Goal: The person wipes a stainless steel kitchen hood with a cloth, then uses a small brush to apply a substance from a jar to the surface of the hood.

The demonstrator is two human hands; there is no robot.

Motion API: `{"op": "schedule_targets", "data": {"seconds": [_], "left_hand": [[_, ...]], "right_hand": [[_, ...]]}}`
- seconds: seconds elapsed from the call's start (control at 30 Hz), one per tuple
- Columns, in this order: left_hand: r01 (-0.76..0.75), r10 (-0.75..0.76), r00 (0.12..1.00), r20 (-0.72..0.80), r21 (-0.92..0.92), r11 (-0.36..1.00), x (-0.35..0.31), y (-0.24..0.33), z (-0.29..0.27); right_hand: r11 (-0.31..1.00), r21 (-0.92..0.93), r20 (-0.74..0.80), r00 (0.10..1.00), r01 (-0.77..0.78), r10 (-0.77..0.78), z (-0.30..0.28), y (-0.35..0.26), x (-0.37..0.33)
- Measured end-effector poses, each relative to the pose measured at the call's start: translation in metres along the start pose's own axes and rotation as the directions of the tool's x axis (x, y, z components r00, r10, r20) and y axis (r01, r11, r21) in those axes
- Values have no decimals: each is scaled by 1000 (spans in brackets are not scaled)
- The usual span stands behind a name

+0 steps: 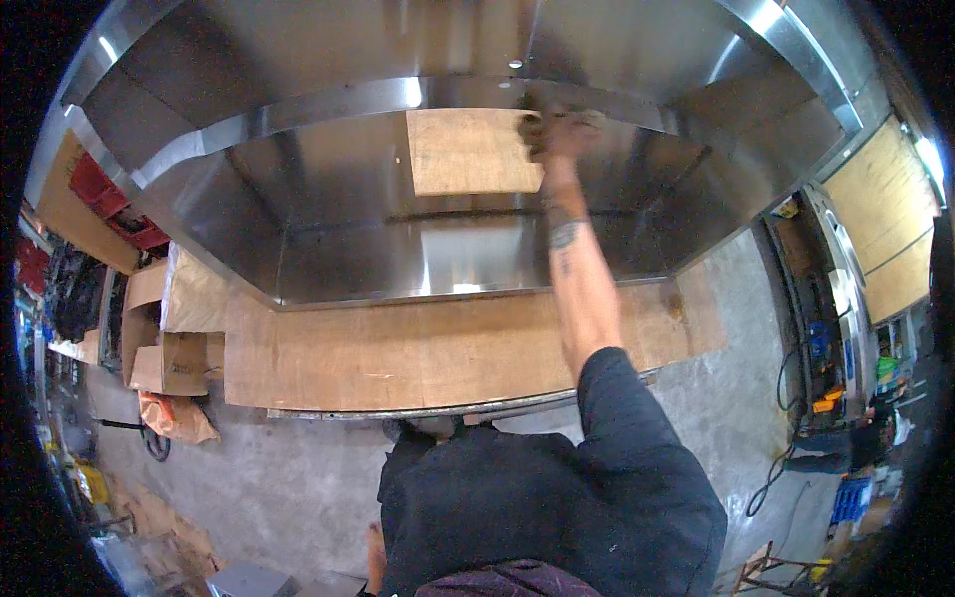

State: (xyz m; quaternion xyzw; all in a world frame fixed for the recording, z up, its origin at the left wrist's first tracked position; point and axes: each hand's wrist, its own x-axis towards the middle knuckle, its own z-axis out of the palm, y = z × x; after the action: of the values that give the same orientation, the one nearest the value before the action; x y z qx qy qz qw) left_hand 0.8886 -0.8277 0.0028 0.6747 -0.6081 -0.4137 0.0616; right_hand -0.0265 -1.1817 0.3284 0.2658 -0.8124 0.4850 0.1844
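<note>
A large shiny stainless steel box-like shell [328, 189] stands before me, with its open side facing up toward me and a rectangular opening showing wood beneath. My right arm stretches forward across it. My right hand [572, 134], blurred, is closed around a dark greenish-brown pad or rag [532, 131], at the steel crossbar [448, 95] near the opening's right corner. Exactly what kind of pad it is cannot be made out. Low beside my body, a sliver of my left hand or wrist [376, 557] shows; its fingers are hidden.
The steel shell rests on a wooden board tabletop [398, 348]. At left are an open cardboard box [169, 363] and an orange bag [174, 416] on the concrete floor [279, 478]. A cluttered rack [831, 298] and a dark cable [771, 488] lie at right.
</note>
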Motion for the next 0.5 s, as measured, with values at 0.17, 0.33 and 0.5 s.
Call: {"op": "schedule_targets", "data": {"seconds": [0.17, 0.33, 0.5], "left_hand": [[321, -323, 943, 81, -473, 820, 27, 23, -62], [134, -328, 938, -114, -753, 644, 33, 35, -43], [245, -231, 969, 87, -459, 854, -14, -36, 22]], "right_hand": [[791, 606, 577, 732, -85, -363, -4, -224, -186], [764, 642, 493, 730, 61, -473, -17, -264, -212], [579, 800, 355, 654, 158, -669, -42, -311, -233]]}}
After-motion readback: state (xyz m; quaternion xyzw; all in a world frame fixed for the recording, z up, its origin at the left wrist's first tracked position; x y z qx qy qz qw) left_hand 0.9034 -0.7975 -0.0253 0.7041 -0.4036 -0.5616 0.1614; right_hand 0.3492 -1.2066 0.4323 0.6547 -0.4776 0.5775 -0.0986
